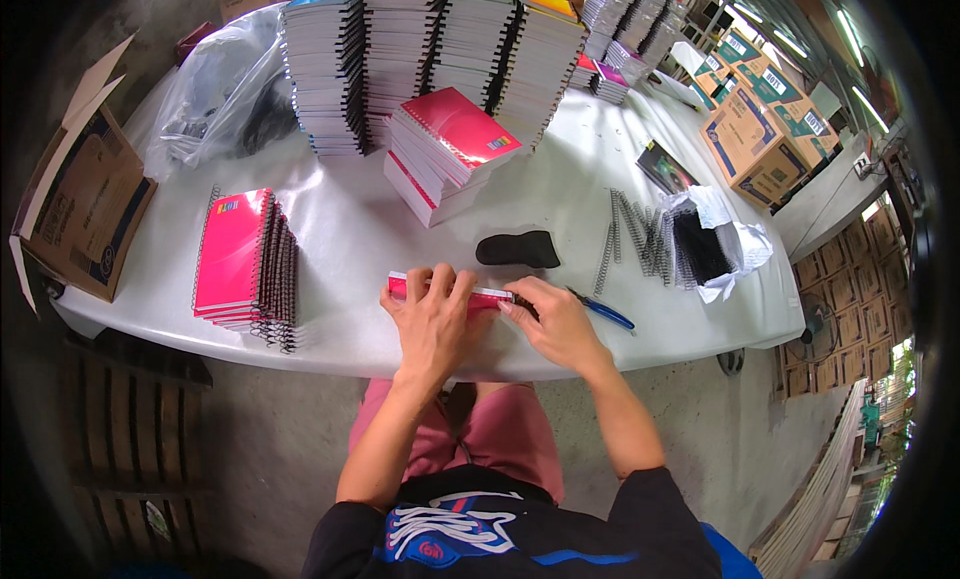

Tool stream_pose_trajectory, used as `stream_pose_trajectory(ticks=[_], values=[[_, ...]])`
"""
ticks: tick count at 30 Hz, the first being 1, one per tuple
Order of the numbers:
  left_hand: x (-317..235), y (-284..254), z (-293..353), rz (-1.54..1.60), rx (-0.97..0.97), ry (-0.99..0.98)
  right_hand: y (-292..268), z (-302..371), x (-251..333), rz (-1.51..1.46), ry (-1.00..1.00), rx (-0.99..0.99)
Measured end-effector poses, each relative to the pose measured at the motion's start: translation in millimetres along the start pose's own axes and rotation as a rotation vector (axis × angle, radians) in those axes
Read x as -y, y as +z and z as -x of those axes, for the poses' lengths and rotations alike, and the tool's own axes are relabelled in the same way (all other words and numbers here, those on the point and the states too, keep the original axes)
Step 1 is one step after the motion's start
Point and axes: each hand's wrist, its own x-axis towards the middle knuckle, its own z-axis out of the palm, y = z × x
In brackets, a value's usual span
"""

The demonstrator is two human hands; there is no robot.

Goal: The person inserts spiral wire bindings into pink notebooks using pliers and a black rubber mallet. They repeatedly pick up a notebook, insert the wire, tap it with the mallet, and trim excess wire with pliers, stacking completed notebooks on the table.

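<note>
Biggest thing in view, the long white-covered tabletop (345, 249) spreads across, and at its far side rise tall stacks of spiral-bound notebooks (395, 79), topped in blue, red, green and yellow. Brown-and-green cardboard boxes (770, 129) pile up at the right; a brown cardboard box with raised flaps (85, 204) stands at the left, a crumpled clear plastic bag (205, 104) near it. Down in size: a stack of red coil-bound notebooks (235, 254) sits on the left, and a fanned stack of red-covered paper (455, 129) in the middle, just before the tall ones. Now the hands! The left hand (432, 314) has its grip curled over a thin red-covered block of paper (488, 297), fingers on top, holding it at the tabletop's near edge. The right hand (552, 322) is at the block's right end, thumb and fingertips drawn close together; whether that grip has paper or something smaller, I cannot tell. Over right, black coils in torn white wrapping (700, 244), with loose dark spiral coils (637, 237) beside them. Beyond the block lies a soft black oblong piece (517, 249), and blue-handled pliers (608, 314) rest just right of the right hand.
</note>
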Motion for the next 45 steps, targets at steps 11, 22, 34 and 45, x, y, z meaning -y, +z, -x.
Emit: stream_pose_trajectory(ticks=[11, 22, 34, 45], values=[[-4, -6, 0, 0.293, -0.004, -0.063, 0, 4, 5, 0.264, -0.031, 0.084], [-8, 1, -2, 0.275, -0.057, -0.102, -1, 7, 8, 0.329, -0.013, 0.071], [13, 3, 6, 0.193, -0.171, 0.091, -7, -57, -95, 0.301, -0.128, 0.166], [17, 2, -1, 0.318, -0.071, 0.116, -11, -16, -52, -1.001, 0.050, 0.133]])
